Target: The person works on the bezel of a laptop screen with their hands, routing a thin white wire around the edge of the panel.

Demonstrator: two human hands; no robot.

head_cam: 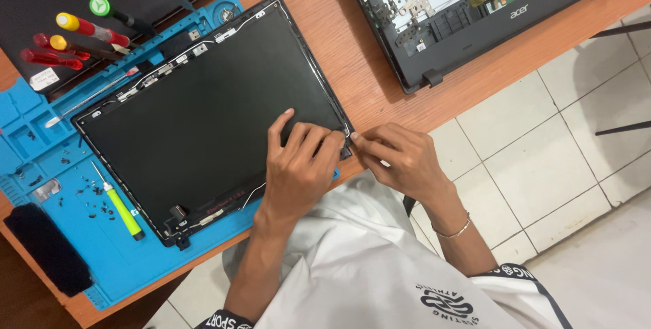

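A black laptop screen panel (pixel 203 105) lies flat in its lid frame on a blue work mat (pixel 41 159), with thin white cables running along its edges. My left hand (pixel 298 166) rests palm down on the panel's near right corner, fingers spread toward the edge. My right hand (pixel 400 159) is just off that same corner, with fingertips pinched at the frame's edge. Whether they grip something small there is not visible.
Red-and-yellow screwdrivers (pixel 81 34) lie at the far left on a dark laptop lid. A green-handled screwdriver (pixel 122 210) and several loose screws sit on the mat. An opened laptop base (pixel 488 10) lies at the far right of the wooden table. White floor tiles (pixel 542 166) lie beyond the table edge.
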